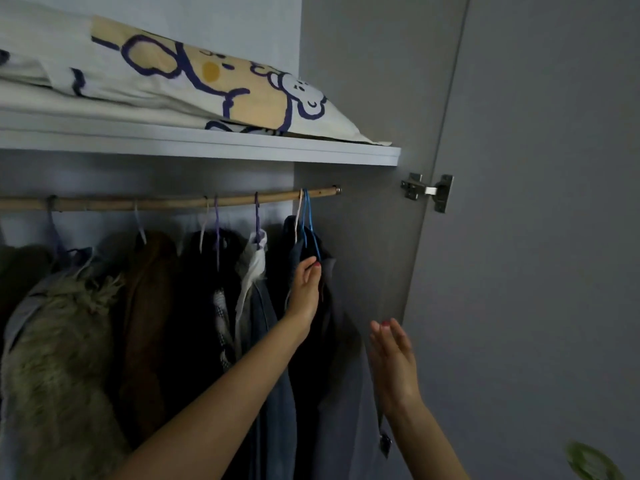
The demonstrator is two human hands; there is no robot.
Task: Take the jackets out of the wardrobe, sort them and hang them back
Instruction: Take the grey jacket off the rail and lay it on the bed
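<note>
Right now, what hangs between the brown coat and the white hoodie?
A black jacket hangs between the brown coat and the white hoodie, seen in the head view.

My left hand (305,285) pinching the blue hanger (309,227) at the rail's (166,203) right end, my right hand (393,362) flat-fingered beside the dark jacket (317,341), patterned bedding (194,81) on the shelf (207,147) above
</note>
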